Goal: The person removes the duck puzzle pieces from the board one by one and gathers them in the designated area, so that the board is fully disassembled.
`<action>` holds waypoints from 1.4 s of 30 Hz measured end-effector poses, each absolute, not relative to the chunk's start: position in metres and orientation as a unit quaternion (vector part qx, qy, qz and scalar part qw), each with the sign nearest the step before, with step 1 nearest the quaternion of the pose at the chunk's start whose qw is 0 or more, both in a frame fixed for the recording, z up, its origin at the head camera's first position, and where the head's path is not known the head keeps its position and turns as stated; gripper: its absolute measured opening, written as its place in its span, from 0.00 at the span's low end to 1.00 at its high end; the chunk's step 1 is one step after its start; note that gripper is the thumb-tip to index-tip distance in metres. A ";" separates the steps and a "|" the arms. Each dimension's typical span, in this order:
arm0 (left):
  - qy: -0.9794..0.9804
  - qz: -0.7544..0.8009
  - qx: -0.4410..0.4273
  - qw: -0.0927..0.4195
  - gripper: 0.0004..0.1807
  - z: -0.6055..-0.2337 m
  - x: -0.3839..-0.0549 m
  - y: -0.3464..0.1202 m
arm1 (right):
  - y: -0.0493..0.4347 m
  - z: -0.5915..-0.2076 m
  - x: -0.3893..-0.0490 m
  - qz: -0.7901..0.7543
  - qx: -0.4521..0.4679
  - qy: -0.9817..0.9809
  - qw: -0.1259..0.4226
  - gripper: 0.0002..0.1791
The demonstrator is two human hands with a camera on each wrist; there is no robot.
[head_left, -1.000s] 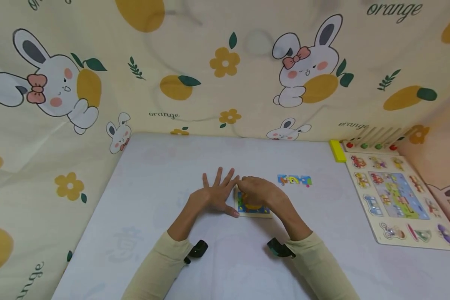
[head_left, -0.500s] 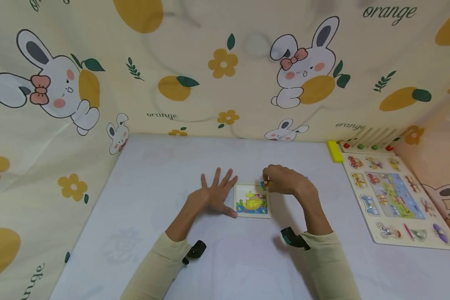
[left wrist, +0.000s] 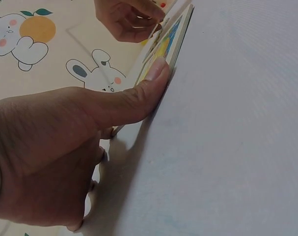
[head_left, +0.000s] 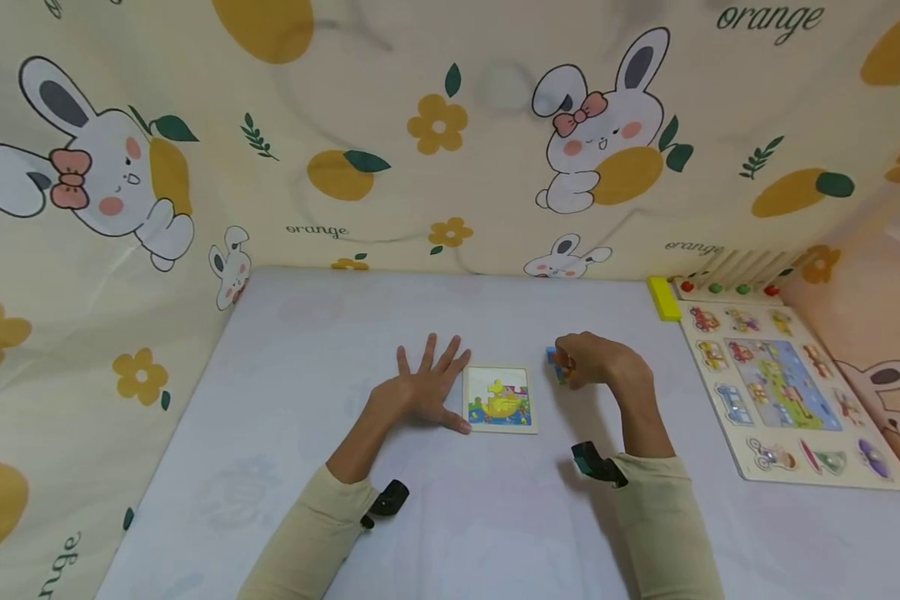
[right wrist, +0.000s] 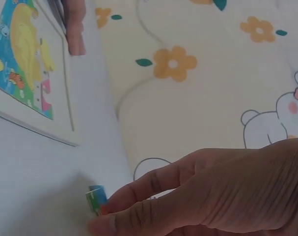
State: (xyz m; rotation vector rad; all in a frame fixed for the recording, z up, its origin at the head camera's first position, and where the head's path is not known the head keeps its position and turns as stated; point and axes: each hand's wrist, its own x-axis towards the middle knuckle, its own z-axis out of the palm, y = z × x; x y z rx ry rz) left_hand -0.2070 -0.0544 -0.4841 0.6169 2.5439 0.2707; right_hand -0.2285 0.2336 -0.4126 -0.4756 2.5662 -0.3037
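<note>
My left hand (head_left: 423, 392) rests with fingers spread on the table, left of a small jigsaw puzzle tray (head_left: 532, 429). Its thumb lies on the tray's near left corner, as the left wrist view also shows. Inside the tray, joined pieces form part of a yellow duck picture (head_left: 504, 406); the upper part shows bare pale board. Right of the tray, my right hand (head_left: 596, 360) pinches a blue and green puzzle piece (right wrist: 96, 199) between thumb and fingers, above the table. The hand covers part of the piece in the head view.
At the right lies a large wooden picture board (head_left: 753, 475) with vehicle and toy shapes. Behind it stands a rack (head_left: 731, 290) with red and green beads and thin rods. A yellow block (head_left: 663, 298) sits beside the rack. A rabbit-print cloth (head_left: 375, 100) hangs behind the table.
My right hand has moved from over the tray to its right side, now pinching a puzzle piece there. The puzzle strip seen earlier is no longer visible separately. The left hand stays put.
</note>
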 end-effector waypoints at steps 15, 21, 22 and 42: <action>0.938 0.089 0.231 0.242 0.69 -0.482 -0.205 -0.056 | 0.225 -0.422 -0.234 -0.037 -0.104 0.959 0.260 0.19; 0.938 0.092 0.233 0.239 0.69 -0.481 -0.205 -0.056 | 0.225 -0.425 -0.236 -0.030 -0.095 0.961 0.258 0.23; 0.938 0.092 0.233 0.238 0.69 -0.481 -0.205 -0.056 | 0.225 -0.425 -0.236 -0.029 -0.096 0.961 0.258 0.23; 0.936 0.088 0.239 0.242 0.68 -0.483 -0.207 -0.056 | 0.216 -0.415 -0.228 -0.094 -0.206 0.950 0.216 0.17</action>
